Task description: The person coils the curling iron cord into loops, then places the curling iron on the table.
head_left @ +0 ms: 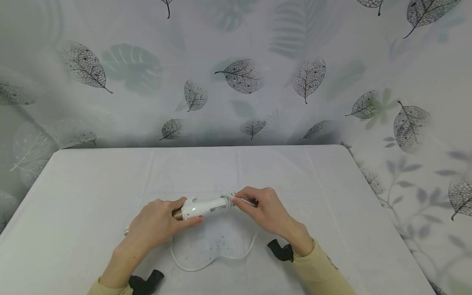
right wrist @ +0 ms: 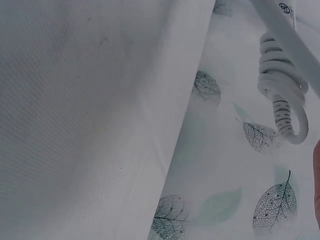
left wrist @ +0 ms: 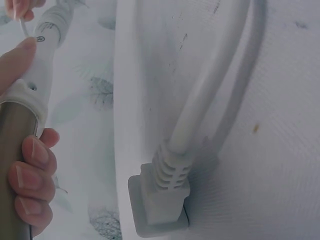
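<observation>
A curling iron with a white handle (head_left: 208,206) and a bronze-brown barrel (left wrist: 14,165) is held crosswise above the table. My left hand (head_left: 153,223) grips the barrel, fingers wrapped around it and the thumb lying along the handle. At the handle's tail, my right hand (head_left: 271,209) pinches the white power cord (head_left: 195,270). Several turns of coiled cord (right wrist: 280,65) are wound around that end. The rest of the cord loops down toward me between the arms. Its plug (left wrist: 162,200) hangs close by the left wrist, mostly hidden from the head view.
A white-covered table (head_left: 110,176) spreads under both hands, its far edge against a leaf-patterned backdrop (head_left: 228,102). Black curved pieces (head_left: 282,250) sit at both wrists. Small dark specks mark the cloth below the iron.
</observation>
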Demonstrator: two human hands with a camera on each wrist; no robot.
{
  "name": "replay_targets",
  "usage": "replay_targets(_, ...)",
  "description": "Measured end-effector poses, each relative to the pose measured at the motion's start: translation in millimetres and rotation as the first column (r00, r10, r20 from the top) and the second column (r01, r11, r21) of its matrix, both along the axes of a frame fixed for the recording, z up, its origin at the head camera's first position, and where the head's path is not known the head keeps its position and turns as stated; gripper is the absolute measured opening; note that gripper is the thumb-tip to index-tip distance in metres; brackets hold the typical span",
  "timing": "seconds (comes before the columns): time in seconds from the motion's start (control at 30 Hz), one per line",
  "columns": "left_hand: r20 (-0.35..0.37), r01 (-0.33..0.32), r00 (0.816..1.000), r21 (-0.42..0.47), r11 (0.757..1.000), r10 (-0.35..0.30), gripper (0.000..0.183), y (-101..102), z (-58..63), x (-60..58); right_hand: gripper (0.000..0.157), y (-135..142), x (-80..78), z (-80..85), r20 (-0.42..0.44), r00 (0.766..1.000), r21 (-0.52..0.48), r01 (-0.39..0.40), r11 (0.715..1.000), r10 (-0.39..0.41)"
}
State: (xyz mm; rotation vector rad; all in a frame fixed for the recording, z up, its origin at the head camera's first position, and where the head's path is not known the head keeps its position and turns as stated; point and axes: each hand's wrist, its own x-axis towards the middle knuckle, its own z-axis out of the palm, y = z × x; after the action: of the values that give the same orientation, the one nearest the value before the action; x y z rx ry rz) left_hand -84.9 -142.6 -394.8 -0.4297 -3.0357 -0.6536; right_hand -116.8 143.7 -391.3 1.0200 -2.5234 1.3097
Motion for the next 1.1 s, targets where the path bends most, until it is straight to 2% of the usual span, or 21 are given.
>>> replay_targets(0.17, -0.038, -0.009, 0.999, -0.006, 1.000, 0.009, 0.069, 0.1, 0.8, 0.0, 0.003, -0.8, 0.4, -0.1, -0.005, 0.999, -0.021, 0.051, 0.998, -0.051)
replay_targets(0.37, -0.065, -0.013, 0.998, -0.003, 1.000, 0.013, 0.048, 0.5, 0.2, 0.4, 0.005, -2.8, 0.9, -0.3, -0.031, 0.994, -0.055, 0.098, 0.994, -0.100)
replay_targets(0.53, -0.095, -0.018, 0.995, -0.007, 1.000, 0.017, 0.045, 0.3, 0.2, 1.1, 0.006, -4.3, 2.3, -1.1, -0.025, 0.995, -0.068, 0.095, 0.993, -0.097)
replay_targets(0.83, -0.141, -0.062, 0.988, -0.021, 0.998, 0.059, 0.051, 1.7, -0.9, 1.1, 0.010, -4.8, 5.2, 0.4, 0.096, 0.995, -0.057, 0.004, 0.998, 0.001)
replay_targets(0.97, -0.209, -0.075, 0.975, -0.022, 0.997, 0.069, 0.059, 0.9, -3.4, 0.0, 0.013, -3.8, 5.8, 0.9, 0.151, 0.989, -0.056, 0.001, 0.998, 0.007)
replay_targets(1.1, -0.263, -0.074, 0.963, -0.024, 0.997, 0.065, 0.063, -0.1, -5.5, -1.4, 0.013, -3.8, 5.5, 3.4, 0.206, 0.978, -0.033, 0.029, 0.999, -0.022)
